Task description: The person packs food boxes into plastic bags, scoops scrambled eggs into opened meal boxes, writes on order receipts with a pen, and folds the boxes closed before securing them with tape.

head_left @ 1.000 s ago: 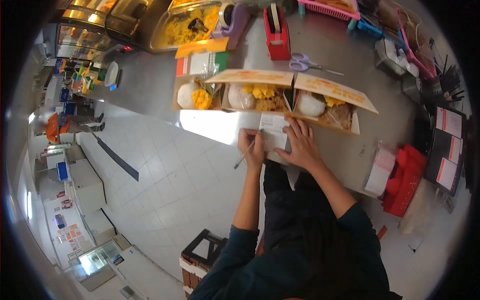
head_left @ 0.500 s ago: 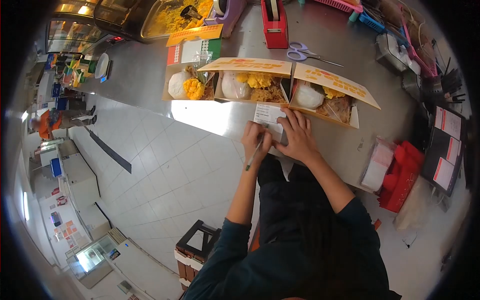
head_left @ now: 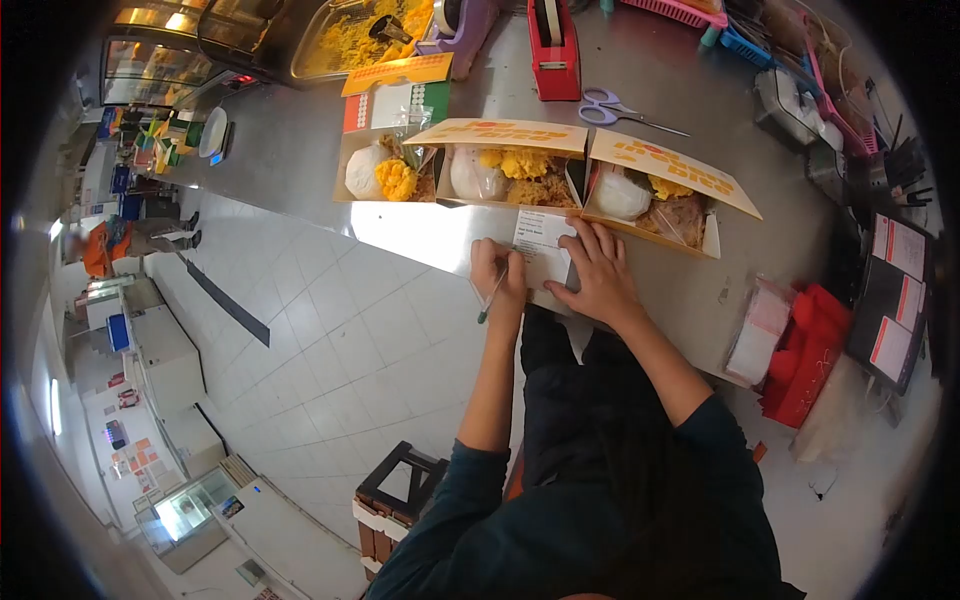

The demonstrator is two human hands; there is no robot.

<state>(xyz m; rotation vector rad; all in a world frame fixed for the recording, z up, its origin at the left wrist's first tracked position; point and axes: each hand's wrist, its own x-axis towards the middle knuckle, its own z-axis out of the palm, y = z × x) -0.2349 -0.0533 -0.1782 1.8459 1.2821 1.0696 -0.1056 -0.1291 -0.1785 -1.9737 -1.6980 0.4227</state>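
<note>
A pen (head_left: 488, 304) is pinched in my left hand (head_left: 499, 274), beside the left edge of a small printed paper slip (head_left: 541, 240) on the metal counter. The pen's tip is hidden by the fingers. Spread over the slip's right side, my right hand (head_left: 602, 272) lies flat, fingers apart. Just beyond the slip are three open food boxes: a left one (head_left: 384, 172), a middle one (head_left: 512, 178) and a right one (head_left: 652, 205). Each holds a wrapped white portion and yellow and brown food.
Behind the boxes are a red tape dispenser (head_left: 554, 68), purple scissors (head_left: 612, 110) and a tray of yellow food (head_left: 345, 45). A red bag (head_left: 808, 345) and a screen (head_left: 895, 300) stand at the right. A person in orange (head_left: 100, 248) is far left.
My left hand has gone from the slip's middle to its left edge, and the pen has shifted with it. My right hand has stayed on the slip. The camera view has shifted a little.
</note>
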